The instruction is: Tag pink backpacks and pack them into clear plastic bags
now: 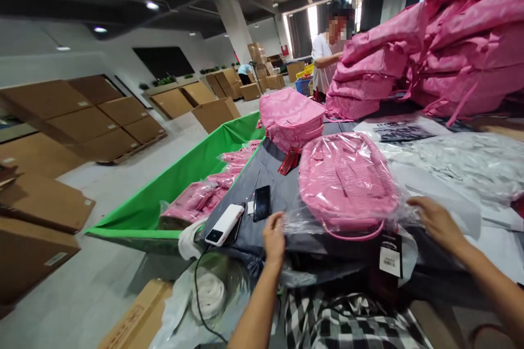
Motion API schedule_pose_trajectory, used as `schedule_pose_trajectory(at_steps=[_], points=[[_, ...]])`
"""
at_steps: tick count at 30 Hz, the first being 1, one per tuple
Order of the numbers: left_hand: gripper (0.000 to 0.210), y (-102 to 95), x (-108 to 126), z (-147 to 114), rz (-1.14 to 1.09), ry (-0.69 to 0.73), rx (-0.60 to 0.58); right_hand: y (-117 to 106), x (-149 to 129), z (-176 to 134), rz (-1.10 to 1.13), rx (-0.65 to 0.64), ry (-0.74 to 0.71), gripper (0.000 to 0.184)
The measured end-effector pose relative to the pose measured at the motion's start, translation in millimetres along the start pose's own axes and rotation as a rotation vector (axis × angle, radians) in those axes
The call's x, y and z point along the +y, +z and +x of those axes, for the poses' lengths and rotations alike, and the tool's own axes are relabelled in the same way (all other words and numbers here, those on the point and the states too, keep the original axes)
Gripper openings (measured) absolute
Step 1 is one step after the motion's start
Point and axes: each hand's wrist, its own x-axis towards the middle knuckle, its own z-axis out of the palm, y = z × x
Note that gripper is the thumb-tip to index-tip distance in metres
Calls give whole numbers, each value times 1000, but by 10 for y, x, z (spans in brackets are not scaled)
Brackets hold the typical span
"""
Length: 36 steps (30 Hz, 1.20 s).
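A pink backpack [346,177] lies on the grey-covered table inside a clear plastic bag [303,222], its handle loop and a black-and-white hang tag [390,255] at the near edge. My left hand [274,237] is closed on the bag's left edge. On the opposite side, my right hand [436,221] pinches the bag's right edge. The plastic is drawn out between both hands and the backpack. Behind it sits another pink backpack [291,114], unbagged, with a red packet [290,161] at its base.
Left of the table, a green-sided bin [172,199] holds several bagged pink items. A phone [262,203] and a white power bank [224,224] lie near my left hand. Stacked pink backpacks [462,49] and clear plastic bags [470,161] occupy the right. A person [327,54] stands beyond.
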Motion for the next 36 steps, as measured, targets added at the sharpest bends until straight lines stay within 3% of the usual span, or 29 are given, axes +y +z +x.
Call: schedule_pose_trajectory(at_steps=[2,5,7,9,11,14,15,17,19,22,25,30,36], points=[[61,-196,-138,-106,32,-72,118,-169,105,-131,37,44,135,38],[68,-380,-438,-679,-31,-340,197,-263,197,-701,165,-131,494,52],[73,-394,-599,-1132,-131,-505,193,-217,175,-1155,338,-259,700,61],[75,-318,-671,-1471,-148,-585,77,-117,74,-1523,416,-224,749,65],[67,-134,-641,-1626,-55,-487,-177,9,-91,-1716,382,-114,652,60],[42,370,-472,-1584,113,-69,-571,210,-341,-1639,312,32,303,47],[43,588,-409,-1542,137,36,-628,272,-390,-1542,274,83,173,45],[49,1038,-307,-1480,163,86,-678,374,-398,-1312,157,181,-15,43],[51,1422,-243,-1469,157,23,-671,427,-299,-1102,90,207,-85,41],[44,1710,-168,-1497,39,-117,-592,373,-92,-902,199,55,-18,41],[45,1661,-48,-1504,-164,-244,-573,177,-27,-797,394,-200,143,51],[59,1402,158,-1504,-366,-476,-721,-94,-198,-763,724,-571,281,71],[69,1309,-103,-1707,-367,-677,-841,-64,-54,-1187,760,-713,363,65]])
